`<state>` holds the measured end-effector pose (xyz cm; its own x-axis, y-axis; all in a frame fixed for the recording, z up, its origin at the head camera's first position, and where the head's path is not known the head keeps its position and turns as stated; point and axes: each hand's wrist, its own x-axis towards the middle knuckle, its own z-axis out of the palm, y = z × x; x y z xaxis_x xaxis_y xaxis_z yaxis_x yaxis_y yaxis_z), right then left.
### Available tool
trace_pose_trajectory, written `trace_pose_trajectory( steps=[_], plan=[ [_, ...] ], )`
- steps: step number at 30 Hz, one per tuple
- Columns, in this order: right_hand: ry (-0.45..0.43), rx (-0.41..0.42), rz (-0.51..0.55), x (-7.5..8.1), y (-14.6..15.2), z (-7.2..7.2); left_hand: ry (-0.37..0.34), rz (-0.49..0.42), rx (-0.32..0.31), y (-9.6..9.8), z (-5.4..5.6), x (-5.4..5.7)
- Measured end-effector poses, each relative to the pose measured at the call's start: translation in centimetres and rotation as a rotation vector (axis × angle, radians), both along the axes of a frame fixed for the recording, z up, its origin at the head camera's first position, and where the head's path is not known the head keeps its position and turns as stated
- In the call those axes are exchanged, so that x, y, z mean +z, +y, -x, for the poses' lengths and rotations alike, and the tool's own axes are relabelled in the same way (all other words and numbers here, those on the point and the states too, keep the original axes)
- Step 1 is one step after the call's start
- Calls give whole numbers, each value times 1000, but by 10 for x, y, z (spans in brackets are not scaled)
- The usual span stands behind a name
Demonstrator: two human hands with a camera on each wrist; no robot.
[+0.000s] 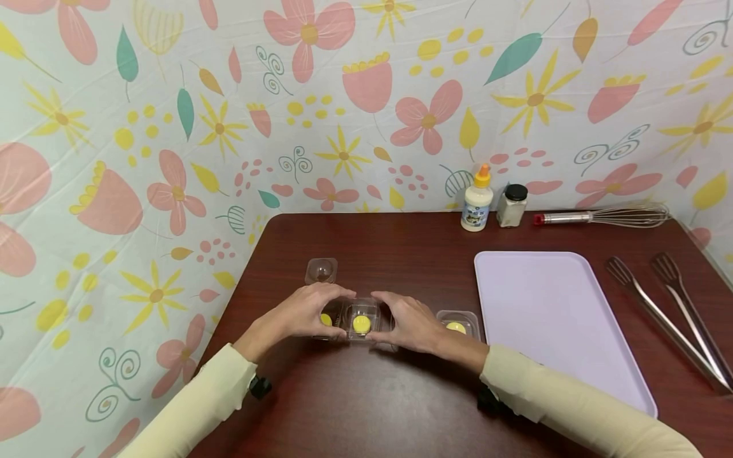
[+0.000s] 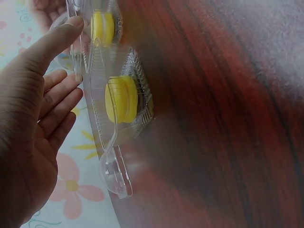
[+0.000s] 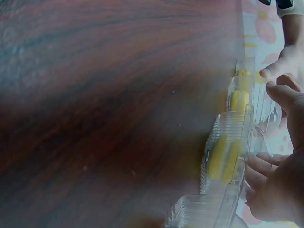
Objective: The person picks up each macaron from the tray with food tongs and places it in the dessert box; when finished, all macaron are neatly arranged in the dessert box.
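In the head view my left hand (image 1: 312, 312) and right hand (image 1: 409, 321) hold opposite sides of a clear domed plastic lid (image 2: 77, 47). It lies over a small clear box with a yellow macaron (image 1: 361, 325); whether it is fastened down cannot be told. Beside the left hand, another clear box holds a second macaron (image 2: 122, 99), partly hidden by the hand in the head view. Past the right hand stands one more clear box (image 1: 472, 321) with a yellow macaron (image 1: 456, 327). A clear domed piece (image 1: 322, 270) lies behind the left hand.
A pale lilac tray (image 1: 550, 318) lies to the right, with metal tongs (image 1: 670, 312) beyond it. At the table's back stand a white squeeze bottle (image 1: 476, 203) and a black-capped jar (image 1: 512, 207); a whisk (image 1: 601, 217) lies beside them. Flowered cloth (image 1: 217, 114) hangs behind and left.
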<state>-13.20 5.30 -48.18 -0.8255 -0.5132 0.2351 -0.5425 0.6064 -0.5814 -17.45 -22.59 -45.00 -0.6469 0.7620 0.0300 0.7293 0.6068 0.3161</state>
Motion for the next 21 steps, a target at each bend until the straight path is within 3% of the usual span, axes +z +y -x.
trace_pose_trajectory(
  steps=[21],
  plan=[
    [11,-15,-66,-1,-1,-2,25,58,-16,5,-6,-6]
  ],
)
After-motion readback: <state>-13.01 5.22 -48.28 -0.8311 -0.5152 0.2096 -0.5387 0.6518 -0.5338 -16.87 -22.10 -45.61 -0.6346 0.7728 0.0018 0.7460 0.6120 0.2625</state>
